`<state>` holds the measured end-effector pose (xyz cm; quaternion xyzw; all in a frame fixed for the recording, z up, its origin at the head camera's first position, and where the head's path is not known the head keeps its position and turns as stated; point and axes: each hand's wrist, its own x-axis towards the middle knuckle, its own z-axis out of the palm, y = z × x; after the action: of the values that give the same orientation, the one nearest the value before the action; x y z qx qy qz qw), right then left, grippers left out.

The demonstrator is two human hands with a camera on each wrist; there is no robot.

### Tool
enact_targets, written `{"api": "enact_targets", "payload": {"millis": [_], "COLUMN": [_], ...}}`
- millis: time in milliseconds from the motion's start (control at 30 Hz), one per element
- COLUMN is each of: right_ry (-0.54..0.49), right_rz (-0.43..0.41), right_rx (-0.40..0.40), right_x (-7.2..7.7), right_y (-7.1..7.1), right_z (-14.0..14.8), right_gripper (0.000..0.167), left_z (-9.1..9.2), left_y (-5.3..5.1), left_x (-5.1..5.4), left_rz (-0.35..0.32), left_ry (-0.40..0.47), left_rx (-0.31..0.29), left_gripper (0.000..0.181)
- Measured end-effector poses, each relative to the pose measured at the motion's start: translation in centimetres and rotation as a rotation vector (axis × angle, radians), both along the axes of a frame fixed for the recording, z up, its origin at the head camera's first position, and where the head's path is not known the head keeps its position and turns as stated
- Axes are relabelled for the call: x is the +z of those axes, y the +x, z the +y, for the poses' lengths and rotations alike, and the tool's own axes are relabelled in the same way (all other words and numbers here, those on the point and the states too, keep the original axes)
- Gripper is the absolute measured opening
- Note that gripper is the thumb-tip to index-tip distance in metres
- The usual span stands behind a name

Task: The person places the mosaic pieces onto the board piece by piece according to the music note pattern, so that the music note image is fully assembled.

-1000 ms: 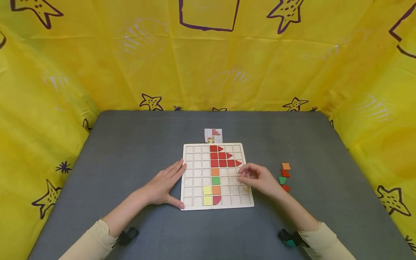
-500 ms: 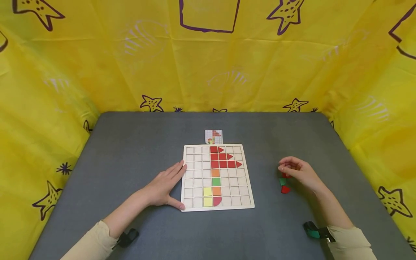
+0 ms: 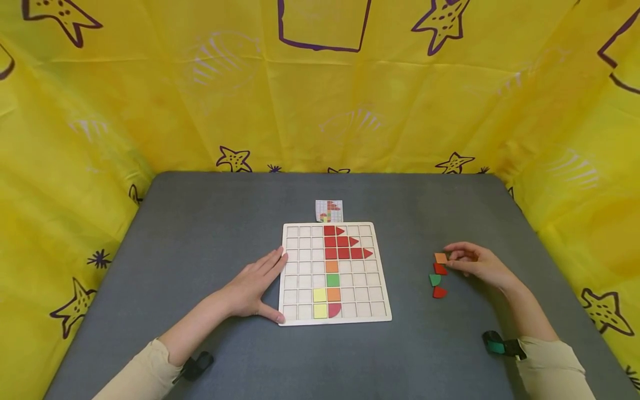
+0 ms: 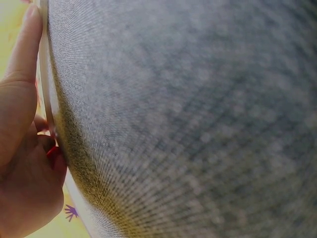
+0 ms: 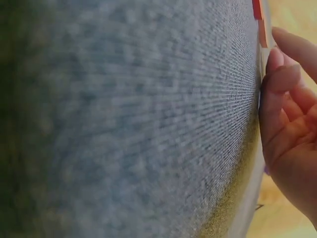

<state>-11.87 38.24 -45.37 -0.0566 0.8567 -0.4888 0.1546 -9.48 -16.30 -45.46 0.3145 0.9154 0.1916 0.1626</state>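
A light wooden grid board [image 3: 305, 268] lies on the table, bearing red squares and triangles, orange, green and yellow squares and a red quarter-round piece. My left hand [image 3: 252, 286] rests along the board's left edge, fingers spread, thumb at the lower corner. On the right, my right hand [image 3: 482, 268] is beside an orange tile [image 3: 440, 258], fingertips at its right side and nothing visibly held. Below that tile lie a red tile [image 3: 440, 269], a green tile [image 3: 435, 279] and another red tile [image 3: 439, 292]. The right wrist view shows the orange tile [image 5: 263, 33] near the index fingertip.
A small printed card [image 3: 329, 211] with a coloured grid picture lies just behind the board, at its top edge. The dark grey table [image 3: 225, 205] is enclosed by a yellow patterned cloth [image 3: 310, 111] at the back and sides.
My right hand has moved right, from the board's right side to the loose tiles and then past them, uncovering the orange tile. My left hand has stayed on the board's edge.
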Motion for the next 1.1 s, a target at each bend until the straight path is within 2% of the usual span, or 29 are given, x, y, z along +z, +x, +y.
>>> {"api": "enact_targets", "payload": {"millis": [300, 567, 667, 867, 1100], "right_ry": [0.059, 0.167, 0.133, -0.03, -0.075], "right_rz": [0.017, 0.098, 0.116, 0.096, 0.072], "right_rx": [0.0, -0.031, -0.054, -0.079, -0.079], "right_x": [-0.3, -0.3, 0.0, 1.1, 1.3], "right_y": [-0.3, 0.0, 0.1, 0.1, 0.7], "right_z": [-0.4, -1.2, -2.4, -6.6, -12.2], "right_gripper": [0.041, 0.036, 0.036, 0.037, 0.036], "left_z": [0.0, -0.1, -0.1, -0.1, 0.0], "left_y": [0.1, 0.2, 0.2, 0.2, 0.0], "left_x": [0.0, 0.0, 0.0, 0.0, -0.1], "left_rz": [0.0, 0.007, 0.008, 0.015, 0.027], "left_ry": [0.004, 0.008, 0.004, 0.015, 0.036], "left_rx": [0.001, -0.006, -0.006, -0.004, -0.016], "left_gripper": [0.13, 0.13, 0.13, 0.129, 0.129]}}
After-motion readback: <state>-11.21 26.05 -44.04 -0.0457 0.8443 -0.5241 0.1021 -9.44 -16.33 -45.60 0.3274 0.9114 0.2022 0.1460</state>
